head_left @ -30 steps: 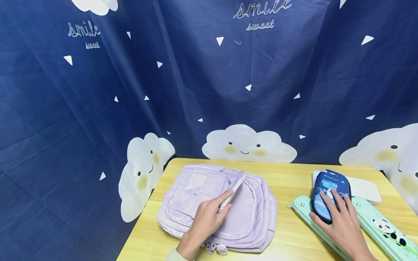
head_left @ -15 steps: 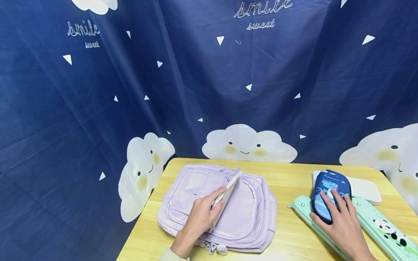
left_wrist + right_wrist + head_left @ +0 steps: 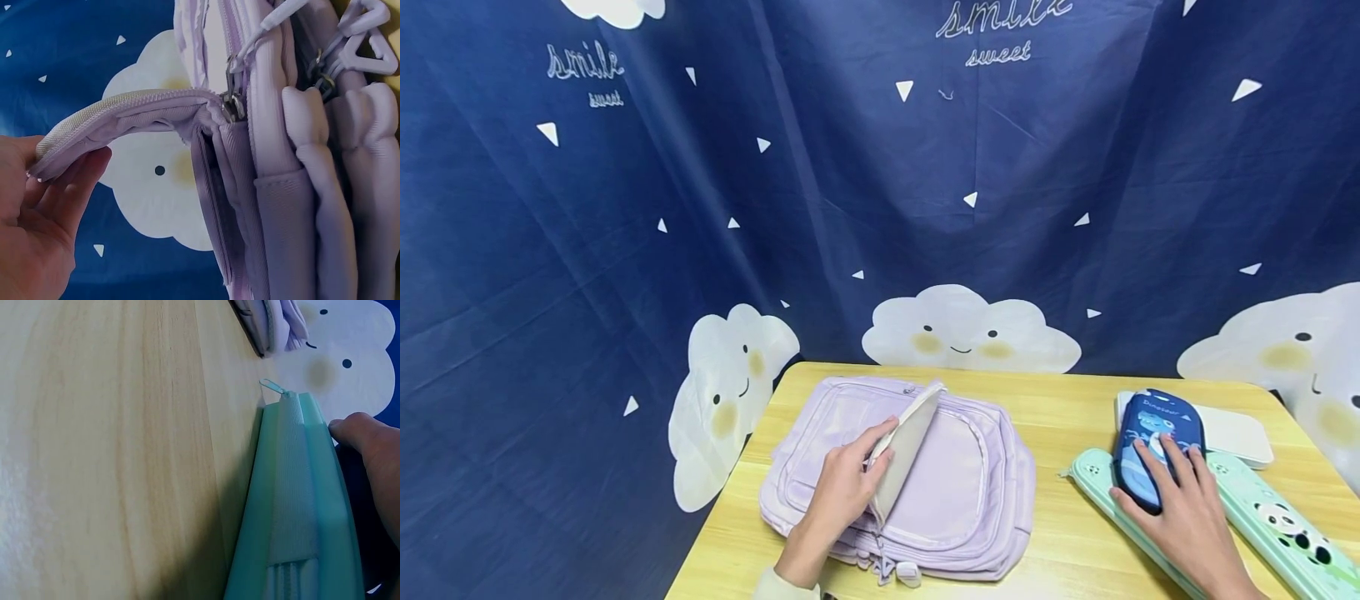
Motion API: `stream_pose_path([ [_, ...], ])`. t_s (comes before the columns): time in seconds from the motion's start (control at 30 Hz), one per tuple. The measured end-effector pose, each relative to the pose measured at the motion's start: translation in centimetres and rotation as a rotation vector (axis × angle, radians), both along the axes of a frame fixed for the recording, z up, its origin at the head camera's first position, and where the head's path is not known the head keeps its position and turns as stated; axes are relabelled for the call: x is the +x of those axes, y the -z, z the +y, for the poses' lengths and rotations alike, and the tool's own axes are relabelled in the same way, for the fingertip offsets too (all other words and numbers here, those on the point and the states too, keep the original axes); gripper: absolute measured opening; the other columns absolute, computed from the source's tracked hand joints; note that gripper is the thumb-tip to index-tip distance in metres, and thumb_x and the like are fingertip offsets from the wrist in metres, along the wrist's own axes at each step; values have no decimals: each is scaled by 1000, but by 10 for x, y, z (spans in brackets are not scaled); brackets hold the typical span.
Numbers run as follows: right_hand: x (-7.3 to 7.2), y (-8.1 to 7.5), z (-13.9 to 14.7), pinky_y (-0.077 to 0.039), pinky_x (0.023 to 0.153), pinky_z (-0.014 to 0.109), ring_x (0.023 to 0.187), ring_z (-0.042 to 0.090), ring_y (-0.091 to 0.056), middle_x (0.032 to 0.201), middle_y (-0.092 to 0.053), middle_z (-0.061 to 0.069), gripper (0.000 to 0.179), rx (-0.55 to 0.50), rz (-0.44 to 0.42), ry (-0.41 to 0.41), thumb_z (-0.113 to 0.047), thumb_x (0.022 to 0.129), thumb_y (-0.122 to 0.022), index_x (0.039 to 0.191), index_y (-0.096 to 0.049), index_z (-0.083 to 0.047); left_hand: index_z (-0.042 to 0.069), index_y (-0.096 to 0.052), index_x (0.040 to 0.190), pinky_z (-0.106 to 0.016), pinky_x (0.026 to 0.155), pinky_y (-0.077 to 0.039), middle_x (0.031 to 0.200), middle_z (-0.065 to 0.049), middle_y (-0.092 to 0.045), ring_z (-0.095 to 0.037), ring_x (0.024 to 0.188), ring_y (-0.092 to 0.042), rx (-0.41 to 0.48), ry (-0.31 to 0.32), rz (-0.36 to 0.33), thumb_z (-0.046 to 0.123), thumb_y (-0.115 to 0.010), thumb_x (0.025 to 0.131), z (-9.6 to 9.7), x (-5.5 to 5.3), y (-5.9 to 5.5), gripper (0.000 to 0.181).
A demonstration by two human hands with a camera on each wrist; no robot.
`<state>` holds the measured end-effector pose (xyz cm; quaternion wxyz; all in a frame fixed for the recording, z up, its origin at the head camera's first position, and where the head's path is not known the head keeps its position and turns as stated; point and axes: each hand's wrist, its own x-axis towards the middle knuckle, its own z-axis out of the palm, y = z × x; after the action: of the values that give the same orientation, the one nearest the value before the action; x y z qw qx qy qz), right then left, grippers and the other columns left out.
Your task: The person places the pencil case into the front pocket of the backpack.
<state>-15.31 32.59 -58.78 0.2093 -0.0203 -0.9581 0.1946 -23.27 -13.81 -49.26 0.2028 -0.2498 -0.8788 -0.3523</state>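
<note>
A lilac backpack (image 3: 1011, 508) lies flat on the wooden table, and the unzipped flap (image 3: 904, 462) of its front pocket stands raised. My left hand (image 3: 842, 479) pinches the flap's zippered edge between thumb and fingers. In the left wrist view, the flap (image 3: 119, 119) bends away from the bag, with the zipper pull (image 3: 233, 106) at its corner. On the right, my right hand (image 3: 1187, 508) rests with spread fingers on a dark blue dinosaur pencil case (image 3: 1138, 479). Its thumb shows beside a mint green zippered case (image 3: 328, 506) in the right wrist view.
The blue case lies over the mint green case (image 3: 1092, 477). Beside it are a mint green panda case (image 3: 1288, 527) and a white flat case (image 3: 1240, 435). Wooden table surface (image 3: 1052, 417) lies between backpack and cases. A navy cloud-print curtain (image 3: 820, 192) hangs behind.
My left hand has drawn the flap up and to the left, showing its pale inner side and more of the pocket front. The right hand has stayed on the blue pencil case.
</note>
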Motion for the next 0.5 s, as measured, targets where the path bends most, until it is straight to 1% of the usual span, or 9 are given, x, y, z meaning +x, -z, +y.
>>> stream_pose_path([
  [0.1, -1, 0, 0, 7, 136, 68, 160, 62, -9, 165, -30, 41, 91, 12, 2, -2, -49, 95, -80, 163, -42, -4, 23, -73, 143, -40, 88, -67, 136, 0, -78, -17, 104, -79, 20, -6, -29, 13, -81, 98, -3, -1, -1, 47],
  [0.17, -1, -1, 0, 2, 134, 73, 160, 63, -9, 165, -29, 40, 92, 31, -14, 4, -51, 95, -79, 164, -41, -4, 24, -73, 144, -40, 88, -67, 136, -1, -78, -16, 103, -79, 37, -13, -60, 13, -80, 98, -3, 0, -2, 48],
  [0.23, -2, -2, 1, -6, 130, 79, 159, 64, -11, 166, -29, 40, 93, 56, -37, 13, -54, 96, -78, 165, -39, -4, 23, -73, 144, -37, 86, -66, 134, -3, -79, -14, 98, -78, 63, -18, -98, 12, -80, 98, -3, 1, -2, 48],
  [0.33, -3, -5, 1, -13, 125, 83, 158, 64, -13, 166, -29, 39, 95, 90, -64, 18, -59, 96, -75, 164, -40, -4, 23, -73, 144, -30, 78, -64, 129, -6, -81, -10, 87, -74, 92, -30, -143, 12, -80, 98, -3, 3, -1, 48],
  [0.4, -4, -6, 1, -14, 126, 82, 157, 64, -15, 165, -31, 40, 93, 101, -59, 14, -59, 96, -76, 162, -42, -2, 23, -73, 143, -26, 73, -61, 124, -7, -82, -7, 80, -70, 112, -33, -163, 11, -81, 98, -2, 3, -1, 48],
  [0.5, -3, -6, 0, -13, 127, 81, 155, 65, -18, 162, -33, 41, 91, 108, -41, 12, -58, 96, -75, 160, -45, -1, 24, -74, 142, -23, 68, -58, 116, -7, -84, -3, 73, -64, 129, -37, -170, 11, -81, 97, -1, 3, 0, 47],
])
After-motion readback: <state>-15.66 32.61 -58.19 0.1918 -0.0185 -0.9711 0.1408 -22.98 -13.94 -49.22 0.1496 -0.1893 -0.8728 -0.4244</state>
